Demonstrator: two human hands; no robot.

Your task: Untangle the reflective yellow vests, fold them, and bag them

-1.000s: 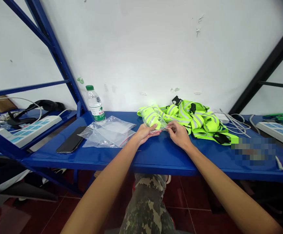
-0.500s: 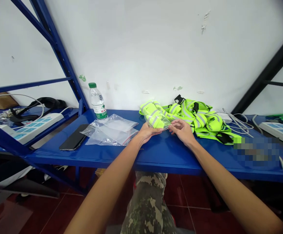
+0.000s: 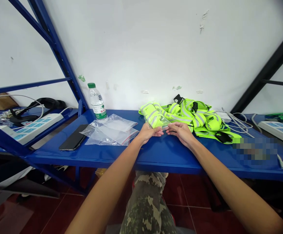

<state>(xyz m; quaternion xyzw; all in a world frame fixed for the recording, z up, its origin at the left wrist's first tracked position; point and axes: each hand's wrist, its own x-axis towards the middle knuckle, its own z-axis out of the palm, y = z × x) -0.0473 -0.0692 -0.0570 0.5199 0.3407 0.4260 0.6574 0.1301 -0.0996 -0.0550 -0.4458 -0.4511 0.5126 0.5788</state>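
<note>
Between my hands is a clear zip bag [image 3: 165, 123] with a folded neon-yellow reflective strap [image 3: 153, 113] showing in or behind it; I cannot tell how much of the strap is inside. My left hand [image 3: 149, 132] is closed around the bag's left side, fingers along its near edge. My right hand [image 3: 181, 131] pinches the bag's near right corner between thumb and fingers. Just behind lies a heap of neon-yellow reflective straps [image 3: 200, 118] with black buckles, one black buckle [image 3: 178, 98] sticking up at the back.
Flat clear zip bags [image 3: 112, 131] lie left of my hands on the blue table [image 3: 168, 159]. A black phone [image 3: 74, 138] and a water bottle [image 3: 98, 103] stand farther left. White cables [image 3: 239, 122] run at the right, near a power strip [image 3: 279, 131]. A wall rises behind.
The fingers of both hands have shifted slightly along the bag's near edge, the right ones curling more over its corner. The bag stays in about the same place.
</note>
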